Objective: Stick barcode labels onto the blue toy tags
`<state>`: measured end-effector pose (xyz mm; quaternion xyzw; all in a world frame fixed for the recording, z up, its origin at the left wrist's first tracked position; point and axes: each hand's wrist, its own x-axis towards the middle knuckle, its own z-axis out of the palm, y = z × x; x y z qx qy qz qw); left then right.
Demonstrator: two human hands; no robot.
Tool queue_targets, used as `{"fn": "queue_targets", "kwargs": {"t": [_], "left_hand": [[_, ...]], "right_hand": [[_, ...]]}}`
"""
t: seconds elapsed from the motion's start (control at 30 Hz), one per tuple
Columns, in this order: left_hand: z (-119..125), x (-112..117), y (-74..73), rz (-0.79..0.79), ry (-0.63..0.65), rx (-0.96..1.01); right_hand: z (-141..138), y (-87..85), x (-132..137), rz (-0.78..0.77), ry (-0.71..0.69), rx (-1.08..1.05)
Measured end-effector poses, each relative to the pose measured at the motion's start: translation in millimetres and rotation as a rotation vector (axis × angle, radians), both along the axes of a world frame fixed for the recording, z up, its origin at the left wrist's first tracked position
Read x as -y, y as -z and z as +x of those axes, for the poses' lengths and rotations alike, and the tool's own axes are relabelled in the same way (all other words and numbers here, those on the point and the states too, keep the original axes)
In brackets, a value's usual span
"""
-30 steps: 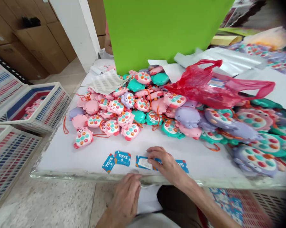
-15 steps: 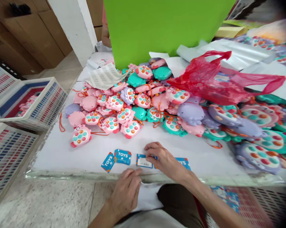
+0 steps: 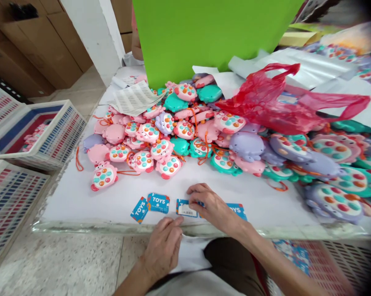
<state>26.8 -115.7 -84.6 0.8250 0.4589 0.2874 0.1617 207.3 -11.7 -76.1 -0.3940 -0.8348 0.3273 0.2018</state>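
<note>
My right hand [image 3: 208,204] rests palm down on the white table [image 3: 80,201], its fingers curled on a blue card tag [image 3: 185,208] that lies white-label side up. Two more blue "TOYS" tags [image 3: 158,202] lie to its left and another one [image 3: 238,210] pokes out on its right. My left hand [image 3: 163,246] sits at the table's front edge, fingers bent together over a white sheet [image 3: 191,255] on my lap; whether it grips the sheet is unclear. Behind the tags lies a heap of pink, teal and purple animal-shaped button toys [image 3: 179,135] with orange cords.
A red plastic bag [image 3: 265,107] lies on the toy heap at the right. A green board [image 3: 203,33] stands at the back. Printed paper slips [image 3: 136,98] lie on the heap's left. White slatted crates [image 3: 40,131] stand on the floor at the left.
My left hand has slid up to the table's front edge. My right hand stays on the tag. The view has tilted a little.
</note>
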Motion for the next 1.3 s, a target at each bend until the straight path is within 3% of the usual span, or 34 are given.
{"fn": "queue_targets", "kwargs": {"t": [1.3], "left_hand": [[2.3, -3.7, 1.3, -0.077, 0.026, -0.083]], "right_hand": [[-0.2, -4.5, -1.2, 0.027, 0.046, 0.055]]}}
